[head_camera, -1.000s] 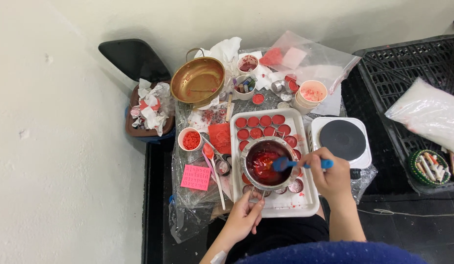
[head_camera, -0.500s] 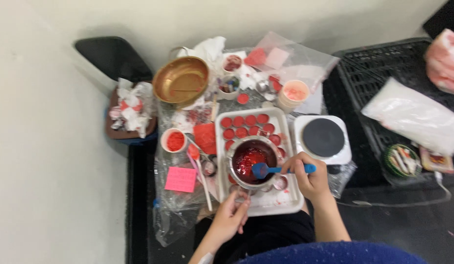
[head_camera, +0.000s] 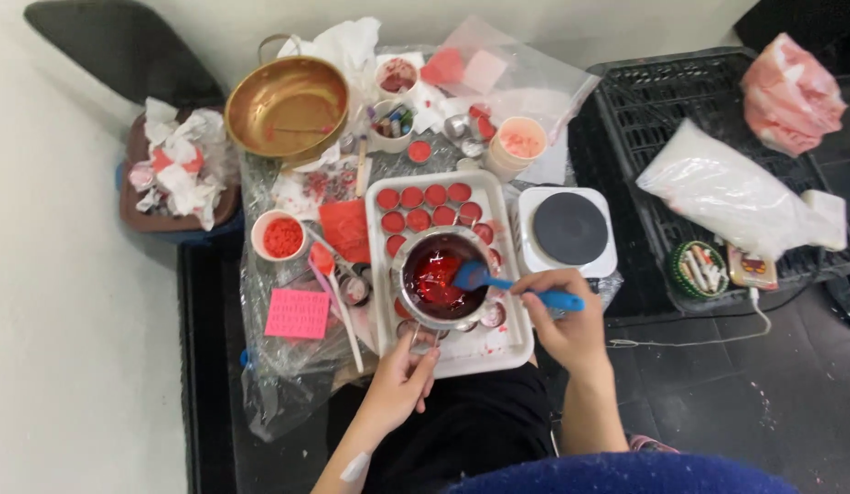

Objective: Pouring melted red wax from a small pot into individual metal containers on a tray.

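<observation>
The right hand is reaching in from the lower right with its forearm angling up from the lap, and its fingers are curling closed around the handle of a blue spatula. The handle is running leftward out of the fist, and the blade, ahead of the fingertips, is dipping into the red melted liquid inside a small metal pot. The left hand is coming up from below with the wrist bent slightly inward; its fingers are pinching the pot's handle at the near rim, so the pot is sitting just beyond those fingertips. The pot is resting on a white tray, which lies under both hands. Farther out past the fingers, rows of small round red-filled tins are filling the far half of the tray. Just to the right of the right hand's knuckles a white hot plate with a dark round top is standing beside the tray. Well to the left of the left fingers a pink sticky note is lying on crumpled clear plastic, and a brass bowl is sitting far beyond it.
</observation>
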